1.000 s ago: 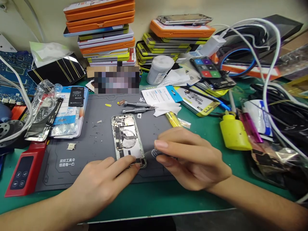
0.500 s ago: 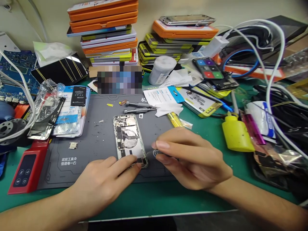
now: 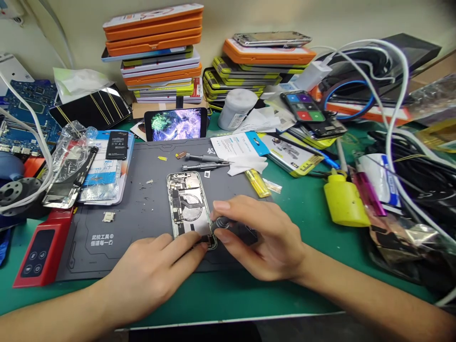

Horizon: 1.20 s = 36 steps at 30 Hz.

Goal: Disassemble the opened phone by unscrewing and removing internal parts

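Note:
An opened phone [image 3: 194, 227] lies on the dark grey mat, its inner parts and a round coil bared. My left hand [image 3: 156, 266] rests at the phone's lower end, with thumb and fingertips closed on it. Between the thumb and fingers of my right hand [image 3: 263, 237] is a dark screwdriver [image 3: 222, 223], its round end cap facing me. It is over the phone's lower right edge; its tip is too small to make out. Two more screwdrivers [image 3: 204, 161] lie behind the phone, beside a small white-edged frame [image 3: 207, 174].
A lit phone [image 3: 176, 124] leans at the mat's back edge. To the left are a battery [image 3: 117, 145], a phone screen part [image 3: 69, 183] and a red control unit [image 3: 42, 251]. A yellow bottle [image 3: 345, 199] and looped white cables [image 3: 397, 118] occupy the right. Stacked cases [image 3: 153, 35] line the wall.
My right hand has moved left with the screwdriver, bringing it to the opened phone's edge. My left hand stays at the phone's lower end. The view has shifted slightly.

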Each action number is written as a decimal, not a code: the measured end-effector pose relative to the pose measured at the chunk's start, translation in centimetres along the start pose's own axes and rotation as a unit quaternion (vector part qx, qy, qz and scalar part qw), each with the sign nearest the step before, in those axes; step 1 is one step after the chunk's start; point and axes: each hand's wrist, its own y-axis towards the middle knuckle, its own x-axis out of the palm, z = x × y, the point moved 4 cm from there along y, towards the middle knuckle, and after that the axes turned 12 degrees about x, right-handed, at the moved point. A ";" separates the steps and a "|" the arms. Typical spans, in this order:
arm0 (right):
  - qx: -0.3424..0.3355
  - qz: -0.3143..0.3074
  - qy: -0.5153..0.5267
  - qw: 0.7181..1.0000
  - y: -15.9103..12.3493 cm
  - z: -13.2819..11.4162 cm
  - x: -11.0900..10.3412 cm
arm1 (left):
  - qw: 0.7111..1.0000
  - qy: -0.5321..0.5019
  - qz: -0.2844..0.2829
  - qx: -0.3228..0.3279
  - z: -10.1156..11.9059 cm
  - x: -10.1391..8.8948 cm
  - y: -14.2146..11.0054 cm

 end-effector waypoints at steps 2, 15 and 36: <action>0.003 -0.002 -0.002 1.000 -0.2 0.1 0.0 | 1.000 0.003 0.003 0.001 0.0 -0.1 0.0; 0.206 0.052 0.180 0.960 -0.4 0.8 0.0 | 0.995 0.086 0.024 0.041 0.8 -0.7 0.7; 0.058 -0.168 0.080 0.981 0.3 0.6 3.4 | 0.989 0.126 0.064 0.042 1.6 1.0 0.2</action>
